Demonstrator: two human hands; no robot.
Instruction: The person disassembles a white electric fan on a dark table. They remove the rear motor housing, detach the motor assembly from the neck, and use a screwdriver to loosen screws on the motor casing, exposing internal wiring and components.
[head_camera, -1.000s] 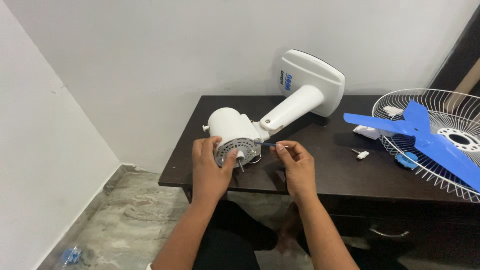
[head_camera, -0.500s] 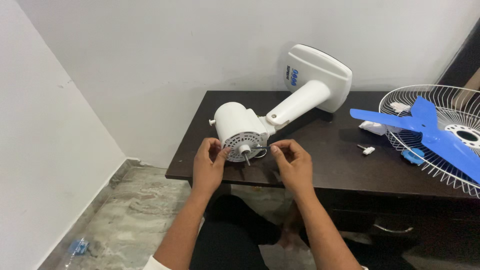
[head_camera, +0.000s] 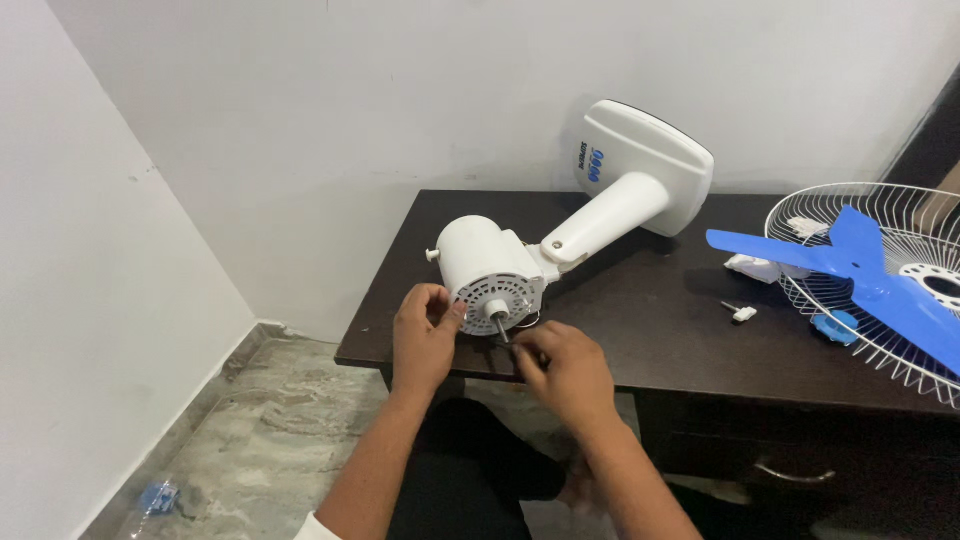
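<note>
A white fan motor housing (head_camera: 478, 252) lies on its side near the front left of a dark desk (head_camera: 650, 340), its perforated grey face (head_camera: 500, 295) and metal shaft (head_camera: 498, 324) turned toward me. My left hand (head_camera: 424, 338) grips the left rim of that face, thumb on the plate. My right hand (head_camera: 565, 372) sits just below and right of the shaft, fingers pinched together on a thin blue-handled tool that is almost wholly hidden by the hand. The fan's neck runs up to its white base (head_camera: 648, 160), which leans against the wall.
A blue fan blade (head_camera: 850, 262) rests on a white wire guard (head_camera: 880, 345) at the desk's right. A blue cap (head_camera: 838, 326), a small white part (head_camera: 743, 313) and a white piece (head_camera: 752, 267) lie nearby. A drawer handle (head_camera: 790, 472) is below; a blue object (head_camera: 155, 497) lies on the marble floor.
My right hand dropped from beside the motor's right edge to below the shaft, hiding the tool. My left hand slid to the face's left rim. The view shifted slightly.
</note>
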